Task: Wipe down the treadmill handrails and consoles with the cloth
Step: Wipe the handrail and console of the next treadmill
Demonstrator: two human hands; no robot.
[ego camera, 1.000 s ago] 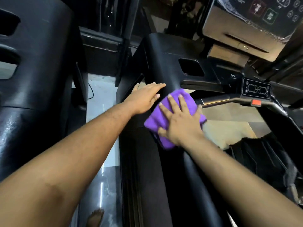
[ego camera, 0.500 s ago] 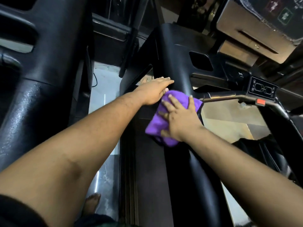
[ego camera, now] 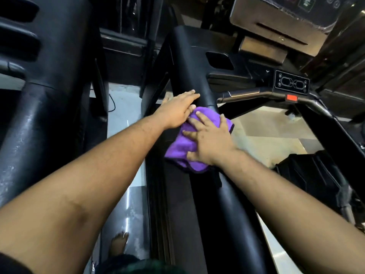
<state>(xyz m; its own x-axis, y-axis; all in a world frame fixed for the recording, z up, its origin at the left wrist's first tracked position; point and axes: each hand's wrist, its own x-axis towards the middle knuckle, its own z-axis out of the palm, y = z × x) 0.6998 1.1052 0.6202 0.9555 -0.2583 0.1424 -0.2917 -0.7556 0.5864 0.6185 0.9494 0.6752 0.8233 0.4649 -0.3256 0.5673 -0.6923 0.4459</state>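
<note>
cloth: crumpled purple microfibre cloth (ego camera: 189,143) on the padded black treadmill handrail (ego camera: 197,80), slid nearer since a second ago.
right hand (ego camera: 211,143): flat, fingers spread, pressing the cloth.
left hand (ego camera: 177,110): flat, bracing the handrail's left edge.
meaning: the handrail's lower stretch is being wiped; the grey console (ego camera: 276,20) looks untouched.

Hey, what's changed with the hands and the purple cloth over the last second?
The right hand has slid the purple cloth a little toward the person along the black handrail, its fingers turning more to the left. The left hand stays flat on the handrail just above the cloth. Nothing was picked up or let go.
</note>
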